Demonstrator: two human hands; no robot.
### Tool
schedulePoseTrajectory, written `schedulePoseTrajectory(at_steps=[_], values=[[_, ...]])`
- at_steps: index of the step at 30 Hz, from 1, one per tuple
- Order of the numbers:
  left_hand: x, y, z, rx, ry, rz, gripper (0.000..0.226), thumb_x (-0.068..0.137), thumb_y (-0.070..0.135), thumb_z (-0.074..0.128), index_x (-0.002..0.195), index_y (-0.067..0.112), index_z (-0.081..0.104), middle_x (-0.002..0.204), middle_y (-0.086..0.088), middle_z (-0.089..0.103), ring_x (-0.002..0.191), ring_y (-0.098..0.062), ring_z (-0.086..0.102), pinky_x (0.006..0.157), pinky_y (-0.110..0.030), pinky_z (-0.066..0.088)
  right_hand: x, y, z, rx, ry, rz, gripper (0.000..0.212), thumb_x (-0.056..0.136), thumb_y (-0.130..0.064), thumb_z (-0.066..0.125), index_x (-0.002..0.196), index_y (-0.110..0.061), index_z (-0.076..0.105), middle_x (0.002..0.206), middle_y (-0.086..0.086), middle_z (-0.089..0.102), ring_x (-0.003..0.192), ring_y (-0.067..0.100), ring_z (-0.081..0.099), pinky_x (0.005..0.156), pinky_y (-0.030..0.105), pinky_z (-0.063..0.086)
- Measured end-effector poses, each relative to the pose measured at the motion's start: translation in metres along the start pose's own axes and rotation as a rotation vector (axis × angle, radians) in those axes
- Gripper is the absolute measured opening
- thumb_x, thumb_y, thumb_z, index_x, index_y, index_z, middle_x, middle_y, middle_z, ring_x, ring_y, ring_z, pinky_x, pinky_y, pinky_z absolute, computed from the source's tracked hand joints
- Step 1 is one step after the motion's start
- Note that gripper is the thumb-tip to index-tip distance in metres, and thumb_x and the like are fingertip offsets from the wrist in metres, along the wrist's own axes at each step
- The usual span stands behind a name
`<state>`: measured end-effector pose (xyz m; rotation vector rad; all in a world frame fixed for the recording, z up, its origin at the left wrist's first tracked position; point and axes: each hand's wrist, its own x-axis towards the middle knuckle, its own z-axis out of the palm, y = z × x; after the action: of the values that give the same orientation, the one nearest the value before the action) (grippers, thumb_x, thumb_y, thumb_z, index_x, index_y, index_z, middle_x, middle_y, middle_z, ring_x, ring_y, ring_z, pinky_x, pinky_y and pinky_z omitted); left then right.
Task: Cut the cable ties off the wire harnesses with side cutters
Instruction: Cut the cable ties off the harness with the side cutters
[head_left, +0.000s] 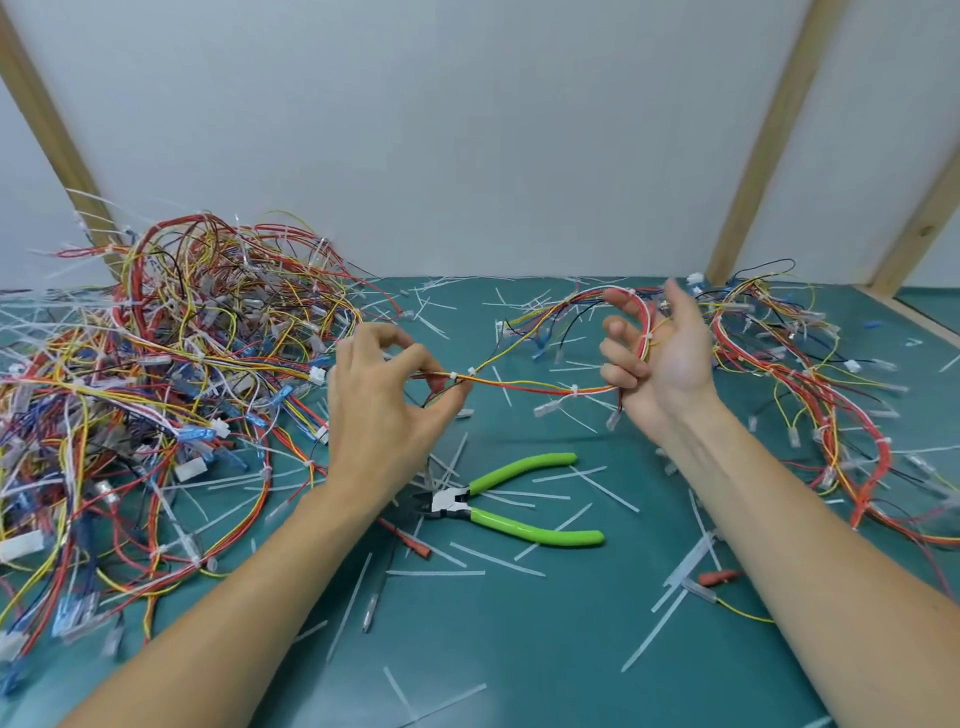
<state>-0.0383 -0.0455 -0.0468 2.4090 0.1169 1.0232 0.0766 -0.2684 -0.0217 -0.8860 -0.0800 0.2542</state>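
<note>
Between both hands, harness (524, 385) stretches sideways — cutters (514, 500) idle.

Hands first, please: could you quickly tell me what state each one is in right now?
Left hand: pinching the wire harness between thumb and fingers.
Right hand: fingers curled round the same harness.

A plain pale grey-white wall (467, 130) fills the upper half of the view, evenly lit and without harsh shadows. Light wooden posts lean across it: one at the left (47, 135), two at the right (769, 140). Below, the table (519, 649) is covered by a teal-green mat, with a wooden edge strip (924, 322) at far right.
</note>
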Motion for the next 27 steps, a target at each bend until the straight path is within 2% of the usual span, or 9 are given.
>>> schedulePoseTrajectory(at_steps=[4, 7, 11, 14, 19, 21, 23, 25, 27], values=[[-0.004, 0.008, -0.004, -0.165, -0.077, 0.01, 0.029, 0.081, 0.038, 0.081, 0.072, 0.021, 0.059, 0.071, 0.009, 0.06, 0.07, -0.014, 0.058, 0.065, -0.039, 0.049, 0.004, -0.006, -0.002, -0.031, 0.07, -0.114, 0.044, 0.108, -0.05, 0.033, 0.105, -0.021, 0.066, 0.066, -0.001, 0.055, 0.038, 0.006, 0.018, 0.036, 0.018, 0.012], [-0.004, 0.01, -0.008, -0.299, -0.076, 0.046, 0.022, 0.083, 0.037, 0.079, 0.078, 0.02, 0.066, 0.054, 0.006, 0.053, 0.05, -0.008, 0.042, 0.048, -0.026, 0.036, 0.009, -0.015, -0.008, -0.07, 0.176, -0.233, 0.032, 0.112, -0.041, 0.033, 0.115, -0.028, 0.063, 0.069, -0.002, 0.053, 0.04, 0.005, 0.017, 0.037, 0.018, 0.012], [-0.005, 0.014, -0.008, -0.438, -0.254, 0.036, 0.014, 0.088, 0.022, 0.076, 0.077, 0.017, 0.069, 0.054, -0.004, 0.046, 0.051, -0.006, 0.033, 0.048, -0.021, 0.024, 0.013, -0.027, -0.021, -0.165, 0.269, -0.352, 0.025, 0.113, -0.032, 0.034, 0.122, -0.031, 0.057, 0.072, -0.006, 0.055, 0.043, 0.004, 0.02, 0.036, 0.016, 0.016], [-0.008, 0.018, -0.008, -0.39, -0.386, 0.068, 0.008, 0.092, 0.022, 0.067, 0.085, 0.021, 0.071, 0.053, 0.005, 0.038, 0.05, -0.007, 0.032, 0.05, -0.017, 0.024, 0.016, -0.032, -0.021, -0.351, 0.3, -0.462, 0.03, 0.113, -0.027, 0.034, 0.128, -0.034, 0.058, 0.077, -0.005, 0.056, 0.042, 0.004, 0.024, 0.037, 0.016, 0.021], [-0.004, 0.033, -0.006, -0.479, -0.446, 0.069, 0.024, 0.099, 0.028, 0.05, 0.098, 0.024, 0.074, 0.054, 0.012, 0.036, 0.049, -0.007, 0.031, 0.049, -0.015, 0.021, 0.028, -0.053, -0.025, -0.68, 0.477, -0.673, 0.033, 0.111, -0.026, 0.03, 0.13, -0.032, 0.056, 0.068, -0.009, 0.065, 0.046, 0.011, 0.039, 0.048, 0.022, 0.035], [-0.007, 0.046, 0.003, -0.508, -0.521, 0.118, 0.024, 0.101, 0.031, 0.049, 0.104, 0.026, 0.072, 0.058, 0.013, 0.041, 0.053, -0.006, 0.034, 0.051, -0.018, 0.025, 0.035, -0.061, -0.029, -0.847, 0.594, -0.716, 0.034, 0.109, -0.026, 0.028, 0.126, -0.026, 0.058, 0.062, -0.01, 0.064, 0.055, 0.011, 0.052, 0.062, 0.027, 0.037], [-0.013, 0.064, 0.015, -0.477, -0.608, 0.201, 0.023, 0.103, 0.035, 0.048, 0.111, 0.03, 0.068, 0.064, 0.012, 0.05, 0.058, -0.008, 0.041, 0.054, -0.026, 0.033, 0.042, -0.071, -0.035, -1.107, 0.689, -0.741, 0.031, 0.108, -0.027, 0.029, 0.122, -0.026, 0.057, 0.073, -0.006, 0.071, 0.077, 0.021, 0.065, 0.07, 0.032, 0.036], [-0.02, 0.087, 0.03, -0.38, -0.662, 0.302, 0.024, 0.104, 0.035, 0.046, 0.12, 0.034, 0.063, 0.077, 0.009, 0.06, 0.068, -0.011, 0.052, 0.063, -0.031, 0.045, 0.047, -0.08, -0.044, -1.394, 0.712, -0.728, 0.028, 0.104, -0.019, 0.035, 0.124, -0.021, 0.054, 0.092, 0.009, 0.073, 0.093, 0.038, 0.064, 0.07, 0.039, 0.036], [-0.024, 0.114, 0.048, -0.328, -0.741, 0.377, 0.024, 0.104, 0.03, 0.046, 0.122, 0.03, 0.062, 0.095, 0.007, 0.065, 0.085, -0.016, 0.057, 0.078, -0.037, 0.05, 0.049, -0.087, -0.056, -1.658, 0.67, -0.66, 0.031, 0.098, -0.008, 0.04, 0.127, -0.014, 0.05, 0.094, 0.022, 0.068, 0.09, 0.044, 0.062, 0.067, 0.041, 0.035]])
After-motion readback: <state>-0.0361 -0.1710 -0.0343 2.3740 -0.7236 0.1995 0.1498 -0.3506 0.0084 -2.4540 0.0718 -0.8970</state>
